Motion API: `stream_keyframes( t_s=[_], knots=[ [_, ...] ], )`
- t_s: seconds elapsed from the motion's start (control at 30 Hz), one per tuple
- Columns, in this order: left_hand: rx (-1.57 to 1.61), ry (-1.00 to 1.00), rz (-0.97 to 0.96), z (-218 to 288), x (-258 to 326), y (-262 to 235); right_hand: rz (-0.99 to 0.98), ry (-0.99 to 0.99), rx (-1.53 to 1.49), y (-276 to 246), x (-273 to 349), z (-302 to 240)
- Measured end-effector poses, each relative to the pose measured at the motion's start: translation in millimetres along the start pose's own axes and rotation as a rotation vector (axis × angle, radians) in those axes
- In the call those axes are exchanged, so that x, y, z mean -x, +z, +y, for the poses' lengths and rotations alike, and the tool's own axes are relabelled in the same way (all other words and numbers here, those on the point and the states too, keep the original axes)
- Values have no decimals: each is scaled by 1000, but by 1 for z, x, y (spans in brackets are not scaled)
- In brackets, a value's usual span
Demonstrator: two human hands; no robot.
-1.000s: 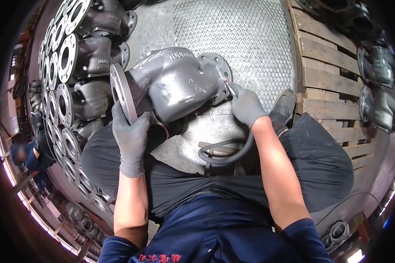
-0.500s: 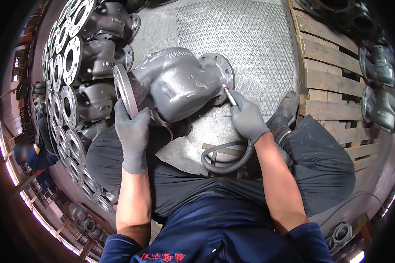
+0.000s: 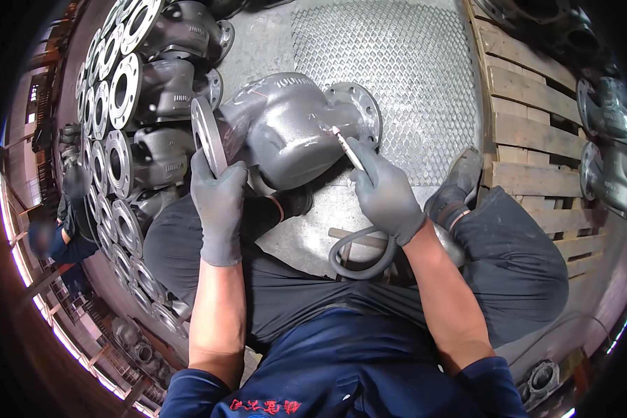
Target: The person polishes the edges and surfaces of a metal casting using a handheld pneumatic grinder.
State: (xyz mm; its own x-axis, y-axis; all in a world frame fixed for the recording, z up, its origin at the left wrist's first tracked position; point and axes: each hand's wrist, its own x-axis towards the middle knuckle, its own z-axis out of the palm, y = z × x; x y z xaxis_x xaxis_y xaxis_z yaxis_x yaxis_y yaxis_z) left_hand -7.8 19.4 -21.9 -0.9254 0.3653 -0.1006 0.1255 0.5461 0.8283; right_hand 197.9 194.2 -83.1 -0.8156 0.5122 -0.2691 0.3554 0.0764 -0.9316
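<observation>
A grey cast valve body (image 3: 292, 139) with flanged ends lies in front of me. My left hand (image 3: 217, 198), in a grey glove, is closed around the lower rim of its left flange (image 3: 207, 136). My gloved right hand (image 3: 390, 191) grips a slim pencil grinder (image 3: 348, 148) like a pen. The grinder's pinkish tip is at the body's right side, near the neck that leads to the right flange (image 3: 359, 108). From beneath my right wrist a ribbed grey hose (image 3: 359, 272) loops down between my legs.
Several similar valve bodies (image 3: 164, 90) are stacked on the left, flanges toward the left. A diamond-patterned metal plate (image 3: 397, 70) lies beyond the casting. At right is a wooden pallet (image 3: 533, 132) with more castings (image 3: 613, 171). Another person (image 3: 66, 233) is at the far left.
The grinder's tip has moved left from the right flange onto the side of the valve body. My left hand keeps its hold on the left flange. The whole view has shifted slightly.
</observation>
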Motion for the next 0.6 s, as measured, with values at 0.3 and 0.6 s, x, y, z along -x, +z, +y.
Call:
stream_keyframes(
  t_s=[0.3,0.6],
  knots=[
    [-118,30,44,7,1,5,94,-105,183,24,10,-4],
    [-123,22,-28,12,1,1,41,-133,97,11,-1,-5]
  ],
)
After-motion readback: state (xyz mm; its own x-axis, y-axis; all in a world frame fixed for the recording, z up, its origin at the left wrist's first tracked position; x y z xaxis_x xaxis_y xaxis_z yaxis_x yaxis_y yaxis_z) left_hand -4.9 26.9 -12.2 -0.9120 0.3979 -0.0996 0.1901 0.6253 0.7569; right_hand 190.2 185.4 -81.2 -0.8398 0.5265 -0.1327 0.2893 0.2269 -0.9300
